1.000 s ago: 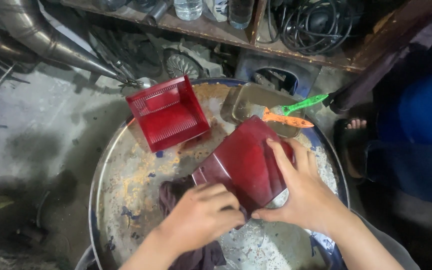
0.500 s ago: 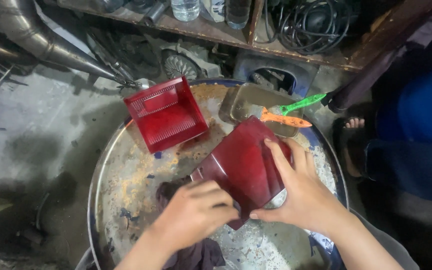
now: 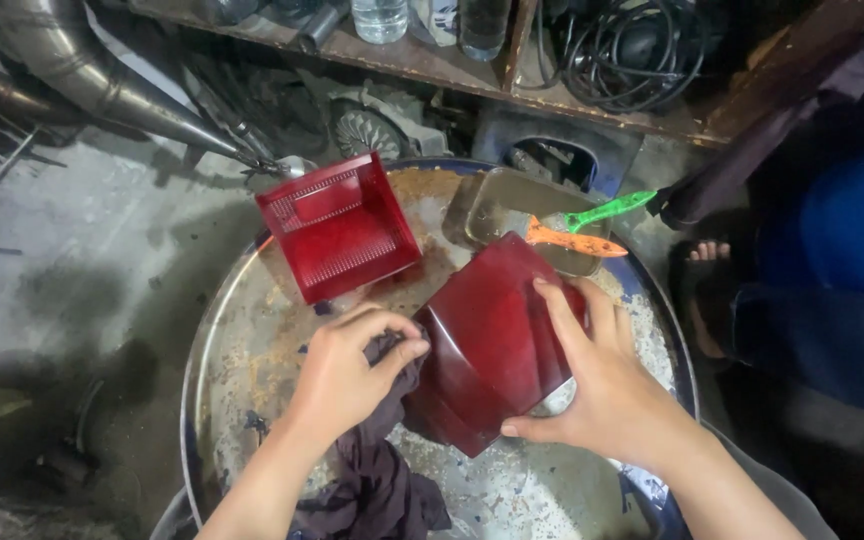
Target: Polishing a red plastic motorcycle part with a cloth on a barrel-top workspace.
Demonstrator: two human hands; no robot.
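Observation:
A dark red plastic lamp cover (image 3: pixel 487 335) lies tilted on the round metal drum top (image 3: pixel 242 330). My right hand (image 3: pixel 602 390) is pressed flat over its right side, fingers wrapped around the lower edge, holding it. My left hand (image 3: pixel 347 370) is clenched on a dark purple cloth (image 3: pixel 377 485), which it presses against the cover's left edge. A second red lamp cover (image 3: pixel 337 228), hollow side up, sits apart at the back left of the drum top.
A shallow grey tray (image 3: pixel 507 205) at the back holds two brushes, one with a green handle (image 3: pixel 607 211), one orange (image 3: pixel 577 242). A person in blue with a sandalled foot (image 3: pixel 707 290) sits at the right. A metal exhaust pipe (image 3: pixel 92 80) and a cluttered shelf are behind.
My left hand slid with the cloth from the cover's lower middle up to its left edge. The right hand stays on the cover.

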